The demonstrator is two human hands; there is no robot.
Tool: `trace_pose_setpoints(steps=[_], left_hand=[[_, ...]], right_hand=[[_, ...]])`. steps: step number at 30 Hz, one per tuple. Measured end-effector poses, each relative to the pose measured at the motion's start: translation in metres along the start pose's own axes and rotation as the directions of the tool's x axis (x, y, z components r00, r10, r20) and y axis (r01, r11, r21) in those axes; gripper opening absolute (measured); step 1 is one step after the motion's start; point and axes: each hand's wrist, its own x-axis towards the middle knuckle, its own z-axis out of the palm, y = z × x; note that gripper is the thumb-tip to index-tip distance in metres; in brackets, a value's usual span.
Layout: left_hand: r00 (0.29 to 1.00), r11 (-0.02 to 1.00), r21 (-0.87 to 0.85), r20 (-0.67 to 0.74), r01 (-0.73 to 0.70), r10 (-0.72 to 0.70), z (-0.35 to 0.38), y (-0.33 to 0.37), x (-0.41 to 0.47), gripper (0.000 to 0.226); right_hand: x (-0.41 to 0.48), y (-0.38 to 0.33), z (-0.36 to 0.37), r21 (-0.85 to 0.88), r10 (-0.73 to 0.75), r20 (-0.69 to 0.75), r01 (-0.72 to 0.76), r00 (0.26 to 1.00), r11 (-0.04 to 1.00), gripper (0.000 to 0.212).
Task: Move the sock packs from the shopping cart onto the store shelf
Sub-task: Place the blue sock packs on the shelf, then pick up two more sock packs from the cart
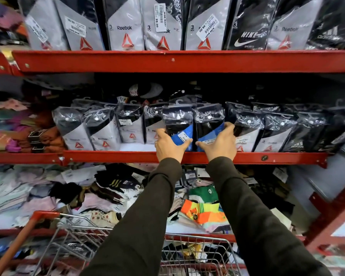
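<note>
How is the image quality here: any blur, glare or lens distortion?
Head view: sharp around the left hand and right hand on the blue sock packs; edges smear with blur; glare speckles the plastic wrappers; wide-angle lens bows the red shelf rails.

The sock packs [178, 124] at the middle are wrapped in glossy, crinkled clear plastic with paper price stickers. The shelf rail [187, 157] is red painted metal, smooth and chipped in spots. At six o'clock the cart [187, 253] is bare wire metal. Both sleeves [153, 216] are matt dark cloth.
</note>
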Motion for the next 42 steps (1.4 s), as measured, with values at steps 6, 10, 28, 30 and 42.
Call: trace_pose_setpoints(steps=[6, 10, 28, 30, 42], left_hand=[[0.997, 0.996, 0.049, 0.026, -0.069, 0.068, 0.005, -0.007, -0.003, 0.074], [0.993, 0.991, 0.085, 0.074, -0.102, 0.096, -0.002, -0.011, -0.007, 0.07], [0.939, 0.935, 0.271, 0.314, -0.229, 0.139, -0.063, -0.243, -0.167, 0.029], [0.932, 0.953, 0.297, 0.359, -0.061, -0.052, -0.07, -0.291, -0.194, 0.027], [0.35, 0.491, 0.614, 0.344, 0.618, -0.871, -0.047, -0.47, -0.296, 0.063]], right_hand=[[-0.011, 0.014, 0.004, -0.061, -0.02, 0.023, 0.021, 1.0, 0.998, 0.099], [-0.027, 0.022, 0.011, -0.01, -0.023, 0.002, 0.023, 1.0, 1.0, 0.088], [-0.271, 0.107, 0.083, -0.058, 0.048, 0.588, -0.017, 0.807, 0.998, 0.059], [-0.316, 0.126, 0.1, -0.177, 0.166, 0.715, -0.055, 0.679, 0.983, 0.066], [-0.462, 0.229, 0.191, -0.731, 0.738, 0.664, -0.104, 0.122, 0.674, 0.11]])
